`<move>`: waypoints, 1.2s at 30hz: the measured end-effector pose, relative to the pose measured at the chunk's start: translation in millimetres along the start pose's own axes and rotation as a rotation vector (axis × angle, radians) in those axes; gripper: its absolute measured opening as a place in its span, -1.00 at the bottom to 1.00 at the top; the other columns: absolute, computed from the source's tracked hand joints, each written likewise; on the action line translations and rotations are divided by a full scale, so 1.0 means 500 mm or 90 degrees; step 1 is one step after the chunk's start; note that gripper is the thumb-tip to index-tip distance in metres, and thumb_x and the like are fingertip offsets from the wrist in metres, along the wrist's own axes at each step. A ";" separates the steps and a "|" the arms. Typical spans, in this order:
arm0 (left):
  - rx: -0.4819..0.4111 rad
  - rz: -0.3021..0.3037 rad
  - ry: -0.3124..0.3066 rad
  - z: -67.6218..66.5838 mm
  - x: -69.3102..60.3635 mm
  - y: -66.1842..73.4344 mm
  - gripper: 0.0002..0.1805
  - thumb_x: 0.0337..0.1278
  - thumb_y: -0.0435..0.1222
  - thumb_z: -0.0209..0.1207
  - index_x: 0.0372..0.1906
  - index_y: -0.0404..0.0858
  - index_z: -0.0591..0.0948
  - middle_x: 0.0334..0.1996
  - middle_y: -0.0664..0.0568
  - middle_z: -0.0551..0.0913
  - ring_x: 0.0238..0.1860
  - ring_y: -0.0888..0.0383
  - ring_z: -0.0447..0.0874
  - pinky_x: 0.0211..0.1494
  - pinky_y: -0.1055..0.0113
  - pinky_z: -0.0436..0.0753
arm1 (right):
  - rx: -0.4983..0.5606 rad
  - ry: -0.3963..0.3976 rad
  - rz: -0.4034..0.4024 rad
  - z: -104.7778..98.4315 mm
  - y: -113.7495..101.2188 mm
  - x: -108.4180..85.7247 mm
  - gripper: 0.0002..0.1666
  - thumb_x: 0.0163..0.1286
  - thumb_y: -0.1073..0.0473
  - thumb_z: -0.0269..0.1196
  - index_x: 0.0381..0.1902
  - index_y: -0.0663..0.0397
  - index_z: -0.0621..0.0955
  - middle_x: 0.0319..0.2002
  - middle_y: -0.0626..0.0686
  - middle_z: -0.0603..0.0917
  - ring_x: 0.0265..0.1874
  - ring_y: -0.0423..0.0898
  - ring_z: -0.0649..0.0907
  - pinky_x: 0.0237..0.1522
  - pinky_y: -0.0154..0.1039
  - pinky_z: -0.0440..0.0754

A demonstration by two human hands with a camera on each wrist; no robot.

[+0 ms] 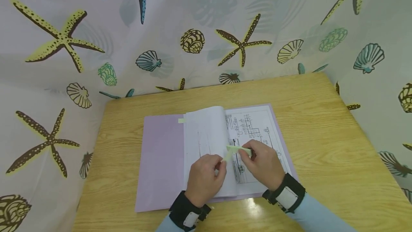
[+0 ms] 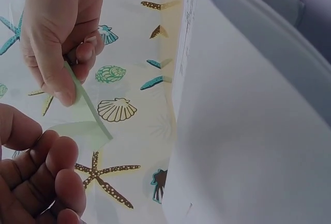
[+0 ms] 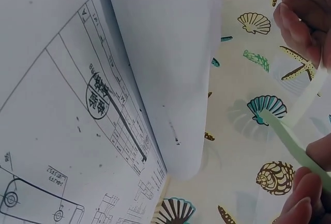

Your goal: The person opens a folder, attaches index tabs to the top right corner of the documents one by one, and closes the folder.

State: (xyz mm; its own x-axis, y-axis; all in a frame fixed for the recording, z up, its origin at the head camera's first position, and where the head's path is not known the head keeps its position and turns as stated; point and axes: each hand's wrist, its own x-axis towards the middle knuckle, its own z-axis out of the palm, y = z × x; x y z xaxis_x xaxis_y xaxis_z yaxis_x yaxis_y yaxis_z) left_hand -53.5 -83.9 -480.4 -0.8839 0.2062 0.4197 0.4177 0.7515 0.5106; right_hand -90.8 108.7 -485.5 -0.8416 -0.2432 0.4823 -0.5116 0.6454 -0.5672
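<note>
My right hand [image 1: 264, 162] pinches a thin pad of pale green sticky notes [image 1: 240, 149] between thumb and fingers. With its thumb and fingertips, my left hand [image 1: 203, 178] holds the loose end of one sticky note [image 2: 85, 132], which is peeled back from the pad but still joined at the far edge. In the right wrist view the note and the pad [image 3: 292, 144] form a V shape. Both hands hover over an open purple folder [image 1: 162, 160] of papers. One turned sheet [image 1: 206, 131] curves up at the middle, beside a page of technical drawings [image 1: 257, 124].
A small pale green tab [image 1: 181, 120] sticks out from the upper left edge of the turned sheet. The folder lies on a wooden table [image 1: 322, 135]. Behind and around the table hangs a cloth [image 1: 206, 6] printed with starfish and shells.
</note>
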 end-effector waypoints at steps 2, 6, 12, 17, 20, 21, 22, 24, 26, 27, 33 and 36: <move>0.001 0.001 0.004 -0.002 -0.002 -0.004 -0.86 0.15 -0.31 0.20 -0.50 -0.15 0.66 -0.64 0.22 0.54 -0.58 0.39 0.44 -0.56 0.59 0.38 | -0.007 -0.003 0.006 0.000 0.004 0.000 -0.90 0.17 0.26 0.36 -0.43 0.06 0.61 -0.61 -0.17 0.51 -0.68 -0.36 0.38 -0.67 -0.45 0.38; 0.002 -0.002 0.007 -0.005 -0.005 -0.007 -0.87 0.15 -0.31 0.20 -0.48 -0.16 0.67 -0.64 0.22 0.55 -0.59 0.39 0.44 -0.57 0.60 0.37 | -0.029 0.001 0.011 0.000 0.013 0.000 -0.91 0.17 0.26 0.36 -0.42 0.07 0.61 -0.60 -0.14 0.52 -0.68 -0.33 0.38 -0.68 -0.44 0.38; -0.007 -0.007 0.015 -0.011 -0.009 -0.011 -0.86 0.15 -0.33 0.19 -0.49 -0.16 0.66 -0.63 0.22 0.56 -0.58 0.40 0.46 -0.55 0.60 0.39 | -0.054 0.002 0.051 -0.008 0.034 -0.002 -0.89 0.17 0.26 0.37 -0.40 0.11 0.61 -0.60 -0.10 0.52 -0.71 -0.30 0.39 -0.73 -0.43 0.37; -0.021 -0.004 0.024 -0.012 -0.011 -0.014 -0.85 0.14 -0.35 0.20 -0.51 -0.16 0.65 -0.62 0.20 0.58 -0.57 0.39 0.48 -0.55 0.60 0.40 | -0.049 -0.007 0.158 -0.034 0.071 -0.002 -0.86 0.26 0.18 0.32 -0.33 0.15 0.62 -0.67 -0.09 0.49 -0.76 -0.23 0.40 -0.79 -0.37 0.34; -0.022 -0.004 0.023 -0.012 -0.013 -0.016 -0.85 0.14 -0.36 0.20 -0.51 -0.16 0.64 -0.62 0.20 0.57 -0.57 0.39 0.48 -0.55 0.60 0.39 | -0.035 -0.011 0.245 -0.061 0.102 -0.002 -0.80 0.33 0.12 0.25 -0.27 0.17 0.62 -0.69 -0.05 0.47 -0.77 -0.16 0.41 -0.81 -0.35 0.32; -0.021 -0.005 0.022 -0.012 -0.013 -0.016 -0.85 0.14 -0.36 0.20 -0.51 -0.16 0.64 -0.62 0.20 0.57 -0.57 0.40 0.47 -0.55 0.60 0.39 | -0.036 -0.011 0.270 -0.070 0.114 -0.002 -0.78 0.35 0.11 0.23 -0.25 0.18 0.62 -0.68 -0.03 0.47 -0.77 -0.14 0.41 -0.81 -0.35 0.31; -0.020 -0.006 0.021 -0.012 -0.014 -0.017 -0.85 0.14 -0.36 0.20 -0.51 -0.16 0.64 -0.62 0.20 0.57 -0.57 0.39 0.47 -0.55 0.60 0.39 | -0.040 -0.012 0.290 -0.080 0.127 -0.003 -0.76 0.36 0.10 0.21 -0.22 0.20 0.61 -0.67 -0.01 0.49 -0.76 -0.12 0.43 -0.80 -0.34 0.32; -0.018 -0.009 0.021 -0.013 -0.016 -0.019 -0.85 0.14 -0.36 0.20 -0.52 -0.15 0.64 -0.62 0.21 0.57 -0.58 0.39 0.47 -0.55 0.59 0.39 | -0.059 -0.015 0.325 -0.097 0.152 -0.004 -0.72 0.37 0.09 0.18 -0.18 0.22 0.62 -0.64 0.04 0.51 -0.74 -0.10 0.43 -0.79 -0.33 0.31; -0.017 -0.013 0.020 -0.013 -0.018 -0.021 -0.85 0.14 -0.36 0.20 -0.52 -0.15 0.64 -0.62 0.21 0.57 -0.58 0.39 0.47 -0.55 0.59 0.39 | -0.083 -0.017 0.349 -0.114 0.177 -0.005 -0.67 0.38 0.05 0.17 -0.14 0.23 0.63 -0.59 0.07 0.54 -0.70 -0.08 0.46 -0.77 -0.30 0.32; -0.016 -0.015 0.020 -0.013 -0.019 -0.022 -0.85 0.14 -0.35 0.20 -0.52 -0.15 0.64 -0.62 0.21 0.57 -0.58 0.39 0.47 -0.55 0.60 0.39 | -0.093 -0.019 0.355 -0.122 0.188 -0.006 -0.65 0.38 0.03 0.17 -0.12 0.22 0.64 -0.56 0.09 0.56 -0.68 -0.07 0.47 -0.76 -0.30 0.34; -0.019 -0.024 0.021 -0.012 -0.025 -0.029 -0.86 0.15 -0.34 0.20 -0.51 -0.14 0.64 -0.62 0.22 0.57 -0.58 0.39 0.46 -0.55 0.60 0.39 | -0.108 -0.024 0.393 -0.157 0.243 -0.011 -0.56 0.40 -0.05 0.13 -0.06 0.21 0.64 -0.44 0.15 0.60 -0.57 -0.01 0.51 -0.71 -0.25 0.39; -0.024 -0.026 0.025 -0.011 -0.028 -0.031 -0.86 0.15 -0.34 0.19 -0.50 -0.15 0.63 -0.62 0.23 0.56 -0.58 0.38 0.47 -0.55 0.59 0.39 | -0.106 -0.028 0.416 -0.160 0.263 -0.018 -0.57 0.41 -0.02 0.11 -0.03 0.23 0.60 -0.38 0.19 0.59 -0.55 0.00 0.50 -0.69 -0.25 0.38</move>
State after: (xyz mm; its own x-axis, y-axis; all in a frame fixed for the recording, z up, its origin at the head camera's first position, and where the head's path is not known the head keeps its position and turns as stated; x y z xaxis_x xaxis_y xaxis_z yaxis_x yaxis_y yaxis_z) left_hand -46.7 -102.1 -490.0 -0.8919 0.1497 0.4268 0.3894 0.7343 0.5561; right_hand -136.4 253.7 -511.0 -0.9771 0.2076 0.0457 0.1352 0.7726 -0.6204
